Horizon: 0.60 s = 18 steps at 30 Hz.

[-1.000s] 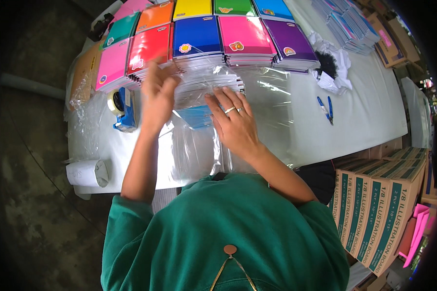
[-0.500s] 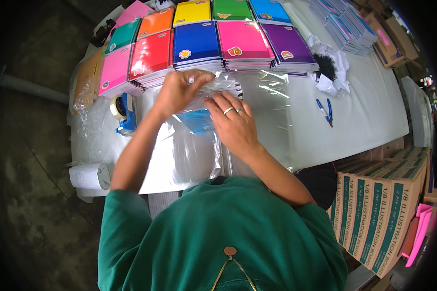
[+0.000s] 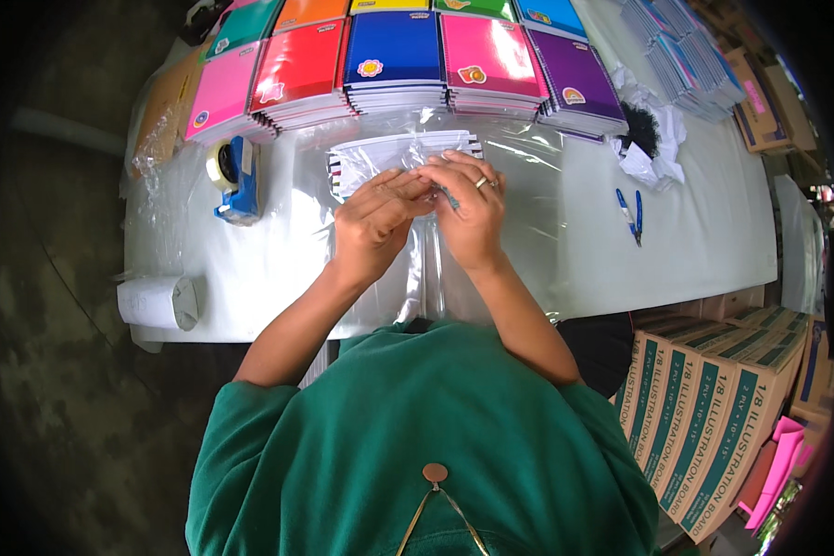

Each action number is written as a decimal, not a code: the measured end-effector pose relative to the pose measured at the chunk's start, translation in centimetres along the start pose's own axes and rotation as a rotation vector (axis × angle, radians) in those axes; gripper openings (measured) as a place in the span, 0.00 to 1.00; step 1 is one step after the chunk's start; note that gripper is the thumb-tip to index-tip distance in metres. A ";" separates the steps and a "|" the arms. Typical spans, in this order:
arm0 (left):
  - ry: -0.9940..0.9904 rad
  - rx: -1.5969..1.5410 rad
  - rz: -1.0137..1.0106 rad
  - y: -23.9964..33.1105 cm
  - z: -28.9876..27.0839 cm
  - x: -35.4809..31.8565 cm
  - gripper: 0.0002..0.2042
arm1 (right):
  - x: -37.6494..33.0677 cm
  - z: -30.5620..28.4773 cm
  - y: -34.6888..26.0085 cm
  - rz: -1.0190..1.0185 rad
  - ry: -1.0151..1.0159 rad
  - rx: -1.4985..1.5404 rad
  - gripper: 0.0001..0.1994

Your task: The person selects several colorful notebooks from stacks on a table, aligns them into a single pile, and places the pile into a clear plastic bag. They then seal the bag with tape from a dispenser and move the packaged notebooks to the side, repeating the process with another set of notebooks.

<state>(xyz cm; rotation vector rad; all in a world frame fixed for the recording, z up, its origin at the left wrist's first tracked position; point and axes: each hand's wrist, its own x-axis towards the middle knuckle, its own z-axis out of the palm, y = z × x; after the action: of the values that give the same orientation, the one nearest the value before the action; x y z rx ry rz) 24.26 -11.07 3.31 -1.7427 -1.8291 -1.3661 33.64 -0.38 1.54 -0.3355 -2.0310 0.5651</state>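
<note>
A bundle of spiral notebooks (image 3: 366, 155) lies at the middle of the table with its white page edges and dark wire coils showing, wrapped in clear plastic film (image 3: 519, 232). My left hand (image 3: 376, 222) is closed, pinching the film at the bundle's near side. Close against it, my right hand (image 3: 470, 208), with rings on it, has its fingers bent and pressed together on the same film. Something bluish shows between the two hands; they cover most of the bundle's near part.
Stacks of notebooks in several colours, one with a blue cover (image 3: 394, 51), line the far side. A blue tape dispenser (image 3: 241, 190) stands at left, near a white paper roll (image 3: 157, 303). Blue-handled nippers (image 3: 630, 218) lie at right. Cartons (image 3: 713, 408) stand beside the table.
My left hand has come down from the bundle's far side toward my right hand. Both now meet at the bundle's near side, and more of the coiled page edges show.
</note>
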 end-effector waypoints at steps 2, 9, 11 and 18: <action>0.015 0.033 0.048 0.1 0.1 -0.6 0.08 | -0.3 0.2 0.6 0.007 0.017 0.030 0.12; 0.437 0.466 -0.600 -7.1 -9.7 -4.2 0.18 | -0.9 0.0 1.4 -0.122 0.058 0.020 0.12; 0.256 0.879 -0.927 -16.7 -17.3 -10.9 0.21 | -1.2 0.5 0.9 -0.148 0.035 0.079 0.12; -0.173 -0.108 -1.753 -21.1 -19.8 -8.4 0.14 | -0.8 0.3 1.8 -0.163 0.010 0.025 0.12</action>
<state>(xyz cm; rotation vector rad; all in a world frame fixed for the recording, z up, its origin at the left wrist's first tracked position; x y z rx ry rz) -0.29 -27.78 -1.72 0.2480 -3.5084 -1.5963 33.77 0.74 -0.13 -0.1559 -2.0183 0.4865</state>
